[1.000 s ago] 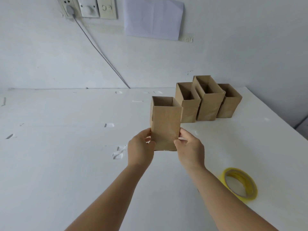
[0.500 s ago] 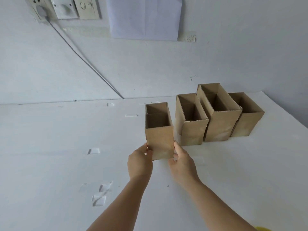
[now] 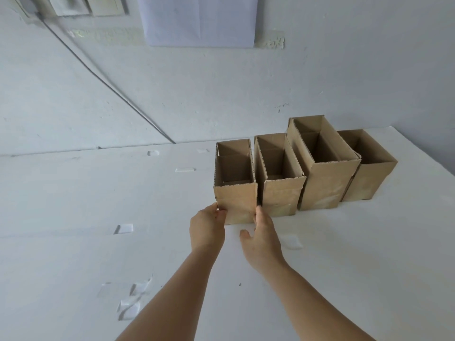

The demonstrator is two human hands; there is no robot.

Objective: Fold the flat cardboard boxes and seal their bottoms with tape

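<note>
At the left end of a row of 4 upright cardboard boxes, I see the newest box (image 3: 235, 203) standing open-topped on the white tabletop (image 3: 73, 242), its right wall just beside the second box (image 3: 280, 195). My left hand (image 3: 207, 228) holds its lower left corner, fingers (image 3: 219, 212) curled onto the front face and edge. My right hand (image 3: 262, 236) sits at the lower right corner; its fingers reach into the narrow gap between the first and second boxes, where they are hidden, and its thumb (image 3: 244, 234) stands off the cardboard, so I cannot tell whether that hand is gripping or merely touching.

Further right, the third box (image 3: 322, 183) is the tallest and stands tight against the second, and the fourth box (image 3: 364, 180) stands behind its right side, near the tabletop's far right corner. Scraps of clear tape (image 3: 130, 303) lie on the tabletop to my left. On the wall behind hang a sheet of paper (image 3: 199, 20), switch plates (image 3: 103, 6) and a cable (image 3: 108, 84) running down to the tabletop edge.
</note>
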